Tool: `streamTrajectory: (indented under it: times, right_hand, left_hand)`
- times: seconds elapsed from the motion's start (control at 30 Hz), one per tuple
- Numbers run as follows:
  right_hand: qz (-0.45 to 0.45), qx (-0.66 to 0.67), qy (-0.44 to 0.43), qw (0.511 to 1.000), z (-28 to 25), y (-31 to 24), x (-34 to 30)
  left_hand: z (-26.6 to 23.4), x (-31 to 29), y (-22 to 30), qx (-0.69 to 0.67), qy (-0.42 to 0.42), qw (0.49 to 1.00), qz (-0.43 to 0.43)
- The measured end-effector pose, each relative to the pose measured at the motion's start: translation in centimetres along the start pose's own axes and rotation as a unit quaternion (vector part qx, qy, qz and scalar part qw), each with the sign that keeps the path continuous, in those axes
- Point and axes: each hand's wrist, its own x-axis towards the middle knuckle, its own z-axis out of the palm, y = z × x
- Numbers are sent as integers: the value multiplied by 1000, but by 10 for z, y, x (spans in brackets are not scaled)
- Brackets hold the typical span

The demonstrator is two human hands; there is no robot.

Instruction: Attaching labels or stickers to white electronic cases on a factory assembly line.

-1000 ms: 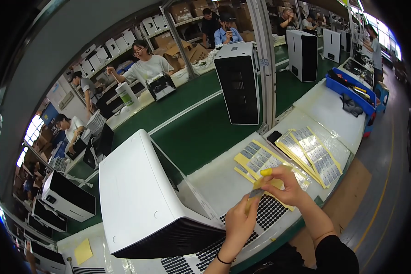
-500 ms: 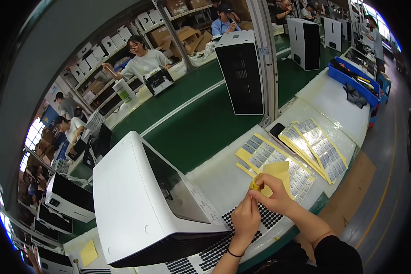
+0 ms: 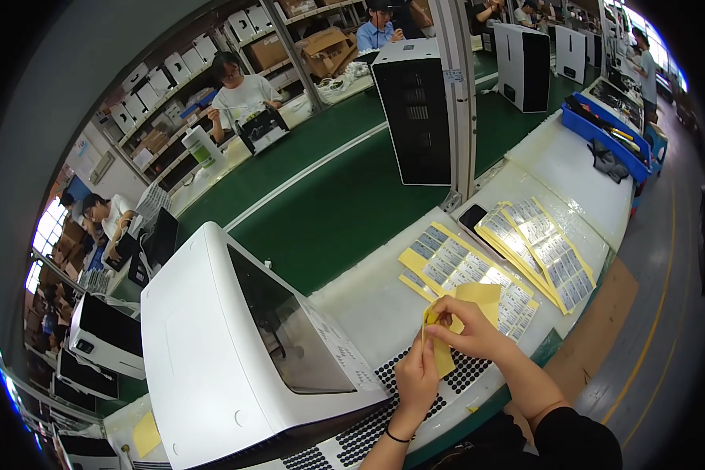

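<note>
Both hands grip a yellow backing sheet (image 3: 444, 362) above the work surface. The fingers of my left hand (image 3: 417, 382) are closed on its left edge. My right hand (image 3: 471, 330) pinches the top, where the paper is bent over. More yellow paper (image 3: 484, 298) shows behind my right hand; I cannot tell whether it is the same sheet. Beneath my hands lies a sheet of round black stickers (image 3: 466, 374). Just beyond them are sheets of silver printed labels (image 3: 454, 262) on yellow backing. A large white machine with a dark window (image 3: 204, 345) stands left of my left hand.
A phone (image 3: 473, 217) lies beside more label sheets (image 3: 552, 254). At the far right, a blue bin (image 3: 603, 129) holds tools, with a dark glove (image 3: 609, 162) nearby. A green conveyor (image 3: 321, 211) carries a tall black-and-white machine (image 3: 415, 113) beside a metal post (image 3: 460, 102). Several people work beyond.
The yellow sheet now hangs down between my hands, where before only a small bent piece showed at my fingertips. My left hand has shifted slightly left. The view has turned a little.
</note>
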Motion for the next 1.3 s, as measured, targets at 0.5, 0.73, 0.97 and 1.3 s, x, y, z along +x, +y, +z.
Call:
streamTrajectory:
  times: [0.5,0.73,0.97,1.3]
  right_hand:
    - [-261,-308,-104,909,-39,-20,22]
    - [-272,-328,-167,889,-53,-27,29]
    - [-327,-259,-84,905,-67,-32,25]
    - [-236,-48,22,970,-123,-56,15]
  left_hand:
    - [-2,-1,-3,-97,-55,991,-74]
    - [-1,-2,-5,-144,-51,985,-85]
    - [1,15,11,-328,-66,926,-176]
    - [29,80,62,346,-282,895,3]
